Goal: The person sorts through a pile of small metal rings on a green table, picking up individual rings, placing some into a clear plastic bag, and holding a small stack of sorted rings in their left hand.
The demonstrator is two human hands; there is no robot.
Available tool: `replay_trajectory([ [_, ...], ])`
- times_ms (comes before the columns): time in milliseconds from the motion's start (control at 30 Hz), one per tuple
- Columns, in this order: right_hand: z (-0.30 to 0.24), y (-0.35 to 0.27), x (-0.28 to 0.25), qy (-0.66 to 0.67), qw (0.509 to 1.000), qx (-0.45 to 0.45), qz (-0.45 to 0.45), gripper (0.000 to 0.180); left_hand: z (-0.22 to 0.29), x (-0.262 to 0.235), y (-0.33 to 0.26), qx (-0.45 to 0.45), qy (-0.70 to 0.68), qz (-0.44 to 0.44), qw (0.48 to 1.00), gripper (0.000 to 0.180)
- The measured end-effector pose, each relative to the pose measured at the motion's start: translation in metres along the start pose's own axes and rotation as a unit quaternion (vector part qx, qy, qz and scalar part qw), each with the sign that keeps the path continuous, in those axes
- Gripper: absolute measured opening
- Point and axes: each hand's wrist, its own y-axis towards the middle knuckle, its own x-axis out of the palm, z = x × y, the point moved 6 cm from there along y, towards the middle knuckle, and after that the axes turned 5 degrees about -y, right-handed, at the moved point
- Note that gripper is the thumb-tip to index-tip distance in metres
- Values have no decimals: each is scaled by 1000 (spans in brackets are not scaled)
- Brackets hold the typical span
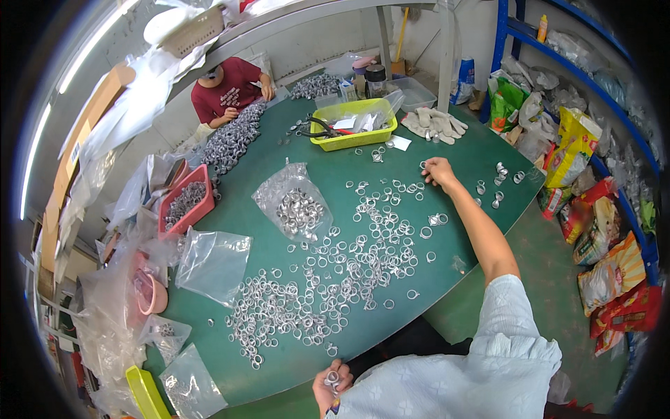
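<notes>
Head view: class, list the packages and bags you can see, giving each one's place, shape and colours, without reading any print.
Clear plastic bag of metal rings: table centre-left, crumpled.
Empty clear bag: left table edge, flat.
Colourful bags: right floor, red, yellow, orange.
Green bag: far right, beside shelving.
White and blue bag: back wall, upright.

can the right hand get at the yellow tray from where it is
Probably yes. The right hand is stretched out on the green table, and only a few loose rings lie between it and the yellow tray; nothing tall blocks the way.
</notes>
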Motion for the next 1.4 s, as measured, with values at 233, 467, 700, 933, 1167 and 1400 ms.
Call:
replay_trajectory([
  [233,-31,18,4,-330,925,-109,153,28,0,-7,10,137,70,112,982,21],
  [467,-30,56,28,-390,876,-134,250,26,56,-26,11,423,447,126,778,24],
  [700,-56,50,73,-322,863,-344,183,39,63,-1,4,584,519,146,607,22],
  [933,-59,57,114,-320,848,-420,36,20,69,-26,4,604,546,180,552,18],
  [1167,-54,74,71,-336,867,-334,155,12,85,-82,6,724,680,106,52,13],
  [1400,-90,36,169,-355,789,-497,69,18,89,-104,-13,700,642,170,261,9],
])
